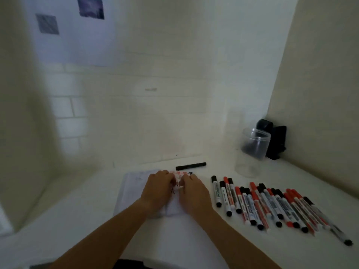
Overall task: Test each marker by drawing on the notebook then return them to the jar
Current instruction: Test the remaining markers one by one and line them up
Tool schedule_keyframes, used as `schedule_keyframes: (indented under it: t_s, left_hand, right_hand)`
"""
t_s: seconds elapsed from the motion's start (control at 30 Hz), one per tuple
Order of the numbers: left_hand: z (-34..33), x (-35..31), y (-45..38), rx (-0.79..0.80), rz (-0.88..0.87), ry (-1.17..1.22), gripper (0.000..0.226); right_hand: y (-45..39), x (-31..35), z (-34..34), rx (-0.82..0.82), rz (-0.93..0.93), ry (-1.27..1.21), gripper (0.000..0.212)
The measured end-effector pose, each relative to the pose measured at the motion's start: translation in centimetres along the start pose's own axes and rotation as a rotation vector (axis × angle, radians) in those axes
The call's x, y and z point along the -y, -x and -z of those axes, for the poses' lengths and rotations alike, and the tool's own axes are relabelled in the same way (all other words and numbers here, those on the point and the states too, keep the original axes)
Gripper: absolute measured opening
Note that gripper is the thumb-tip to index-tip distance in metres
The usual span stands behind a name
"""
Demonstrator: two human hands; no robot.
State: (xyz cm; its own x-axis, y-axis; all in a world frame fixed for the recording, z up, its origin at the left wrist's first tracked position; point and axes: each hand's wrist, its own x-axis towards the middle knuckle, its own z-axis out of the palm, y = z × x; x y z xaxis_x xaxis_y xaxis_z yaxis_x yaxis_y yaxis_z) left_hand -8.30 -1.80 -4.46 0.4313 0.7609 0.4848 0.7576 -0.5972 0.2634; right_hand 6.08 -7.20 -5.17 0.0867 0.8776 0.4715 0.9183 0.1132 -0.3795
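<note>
Left hand [158,188], right hand [193,191]: together over notebook [136,189], fingers curled; held item hidden, cannot tell.
Markers [272,205]: row on tabletop [252,249] right of notebook; likely light, stiff, smooth; take mid-barrel.
Black marker [190,166]: alone beyond notebook.
Jar [252,152]: clear, apparently empty, right rear.
White walls behind.

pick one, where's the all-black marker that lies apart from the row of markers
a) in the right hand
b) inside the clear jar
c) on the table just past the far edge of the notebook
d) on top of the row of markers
c: the all-black marker lies flat on the table beyond the notebook, left of the clear jar and apart from the row of markers.
</note>
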Motion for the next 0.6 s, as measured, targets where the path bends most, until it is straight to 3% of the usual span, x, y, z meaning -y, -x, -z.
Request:
schedule_keyframes:
  t_s: [0.47,0.6]
  left_hand:
    - [-5.3,2.2,-8.3,0.088,0.14,-0.132,0.036]
    - [-5.8,2.3,-9.3,0.06,0.144,-0.099,0.023]
  right_hand:
    - [-2.3,-2.4,-2.6,-0.029,0.061,-0.012,0.011]
    - [-2.5,-2.7,-2.4,-0.002,0.057,-0.024,0.006]
